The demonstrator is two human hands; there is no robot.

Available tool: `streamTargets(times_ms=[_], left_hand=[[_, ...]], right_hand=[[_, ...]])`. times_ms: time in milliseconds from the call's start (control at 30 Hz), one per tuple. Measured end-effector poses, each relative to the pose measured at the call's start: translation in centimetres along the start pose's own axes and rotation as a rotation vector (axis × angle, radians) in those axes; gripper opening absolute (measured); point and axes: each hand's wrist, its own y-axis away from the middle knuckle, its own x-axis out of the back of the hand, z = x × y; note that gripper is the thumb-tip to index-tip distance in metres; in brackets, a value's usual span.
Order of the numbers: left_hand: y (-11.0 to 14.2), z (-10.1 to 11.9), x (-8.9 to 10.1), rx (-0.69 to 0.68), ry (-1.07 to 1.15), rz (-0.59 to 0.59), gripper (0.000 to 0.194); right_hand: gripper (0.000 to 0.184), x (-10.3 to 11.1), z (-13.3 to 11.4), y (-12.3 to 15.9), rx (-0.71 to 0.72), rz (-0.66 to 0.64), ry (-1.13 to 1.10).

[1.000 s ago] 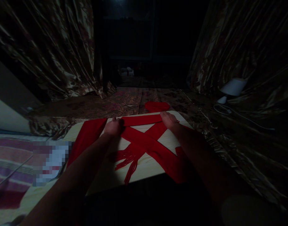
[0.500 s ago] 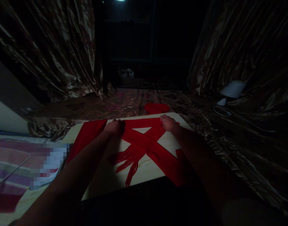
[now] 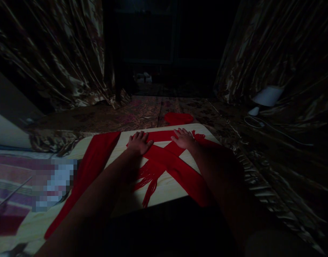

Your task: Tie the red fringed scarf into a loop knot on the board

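Left hand (image 3: 139, 142) is open, palm down, fingers spread, resting on the far-left bend of the red fringed scarf (image 3: 168, 162). Right hand (image 3: 183, 138) I find likewise open and palm down, fingers parted, on the scarf's far-right part. I record the scarf crossing itself on the pale wood-grain table (image 3: 173, 189), one fringe toward the near edge, with a red cloth strip (image 3: 99, 153) lying to the left.
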Motion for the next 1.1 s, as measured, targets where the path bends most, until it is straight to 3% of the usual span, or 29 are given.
streamTargets(times_ms=[100,233,300,367,467,600,733,867,967,1100], left_hand=[[0.0,-0.3,-0.3,-0.004,0.007,0.001,0.076],[1.4,0.6,1.4,0.005,0.041,0.061,0.077],[3.3,1.6,2.6,-0.068,0.063,0.182,0.073],[6.0,2.6,3.5,-0.219,0.126,0.242,0.049],[10.2,4.1,4.1,-0.311,0.200,0.174,0.031],[14.3,5.5,3.5,-0.313,0.228,0.130,0.035],[16.0,6.2,2.0,-0.294,0.211,0.179,0.030],[16.6,6.2,0.7,-0.286,0.238,0.261,0.028],[16.9,6.0,0.1,-0.296,0.280,0.301,0.031],[17.6,5.4,-0.1,-0.338,0.279,0.262,0.041]], right_hand=[[0.074,-0.1,0.4,-0.1,-0.001,-0.036,-0.030],[0.071,1.6,-0.2,0.6,-0.023,0.012,-0.054],[0.064,2.9,-0.8,1.9,0.009,0.150,-0.067],[0.046,4.2,-1.6,4.0,0.115,0.254,-0.110],[0.024,5.6,-2.9,8.2,0.278,0.223,-0.199],[0.012,5.7,-5.0,14.1,0.402,0.168,-0.252],[0.025,4.2,-6.5,17.5,0.428,0.158,-0.103],[0.014,2.6,-7.0,18.2,0.422,0.150,0.074],[0.023,2.2,-6.7,18.1,0.440,0.128,0.116],[0.027,2.8,-6.3,18.0,0.489,0.119,0.131]])
